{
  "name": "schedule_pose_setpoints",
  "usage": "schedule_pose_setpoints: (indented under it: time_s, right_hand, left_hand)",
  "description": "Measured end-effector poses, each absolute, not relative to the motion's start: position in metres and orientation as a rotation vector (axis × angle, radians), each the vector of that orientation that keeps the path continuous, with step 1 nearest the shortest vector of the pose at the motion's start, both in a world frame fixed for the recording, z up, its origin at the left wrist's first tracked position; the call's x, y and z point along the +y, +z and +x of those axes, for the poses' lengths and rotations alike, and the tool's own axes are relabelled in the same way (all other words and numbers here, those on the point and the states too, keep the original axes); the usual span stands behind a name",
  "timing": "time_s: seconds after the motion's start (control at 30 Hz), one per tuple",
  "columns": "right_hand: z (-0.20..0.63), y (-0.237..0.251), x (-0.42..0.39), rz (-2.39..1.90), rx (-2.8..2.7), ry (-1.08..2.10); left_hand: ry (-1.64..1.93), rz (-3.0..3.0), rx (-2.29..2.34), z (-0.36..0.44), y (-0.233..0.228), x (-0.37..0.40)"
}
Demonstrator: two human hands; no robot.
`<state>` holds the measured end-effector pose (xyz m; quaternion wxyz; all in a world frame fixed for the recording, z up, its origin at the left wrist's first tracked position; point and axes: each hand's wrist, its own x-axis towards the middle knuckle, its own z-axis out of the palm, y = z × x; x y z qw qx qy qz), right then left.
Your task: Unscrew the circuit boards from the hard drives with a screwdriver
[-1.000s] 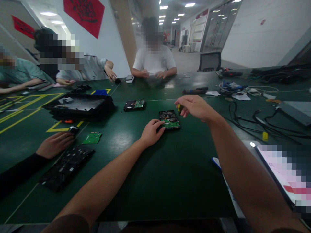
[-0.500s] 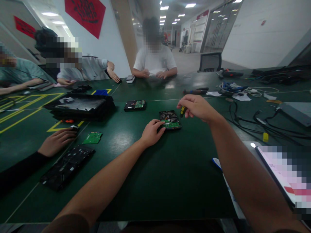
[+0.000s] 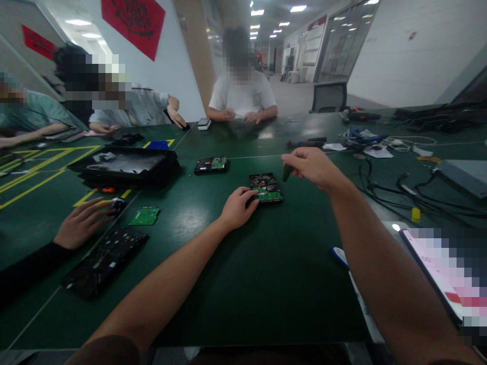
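A hard drive (image 3: 264,181) with a green circuit board along its near side lies on the green table in front of me. My left hand (image 3: 239,205) grips its left end, fingers on top and thumb at the near edge. Above the drive's right side, my right hand (image 3: 308,165) is closed around the handle of a small screwdriver (image 3: 287,173). The handle tilts, and its tip points down by the drive's right edge; whether it touches a screw I cannot make out.
Another hard drive (image 3: 211,165) lies beyond. At left are stacked black trays (image 3: 125,165), a loose green circuit board (image 3: 145,216), a black drive caddy (image 3: 106,261) and a co-worker's hand (image 3: 81,223). Black cables (image 3: 403,192) and a phone (image 3: 437,274) lie at right. Other people sit across the table.
My right hand has shifted slightly right, and the screwdriver handle has turned in its fingers. My left hand and the drive stay put. The co-worker's hand at left has lifted a little.
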<state>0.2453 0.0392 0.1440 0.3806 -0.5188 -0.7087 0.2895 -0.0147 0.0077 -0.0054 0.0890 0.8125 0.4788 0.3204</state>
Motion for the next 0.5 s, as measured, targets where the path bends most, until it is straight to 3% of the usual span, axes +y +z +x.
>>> schedule_pose_setpoints:
  time_s: [0.1,0.33,0.5]
  right_hand:
    - [0.2441,0.1430,0.0389,-1.340,-1.766,0.753]
    - [0.2377,0.1440,0.0323,-1.110,-1.784,1.124]
    - [0.2392,0.1438,0.0335,-1.066,-1.771,1.169]
  left_hand:
    - [0.952,2.411,1.431,-0.0146,-0.0060,0.0077]
    - [0.958,2.412,1.433,-0.0146,-0.0071,0.0082]
    - [0.970,2.397,1.431,-0.0142,-0.0066,0.0083]
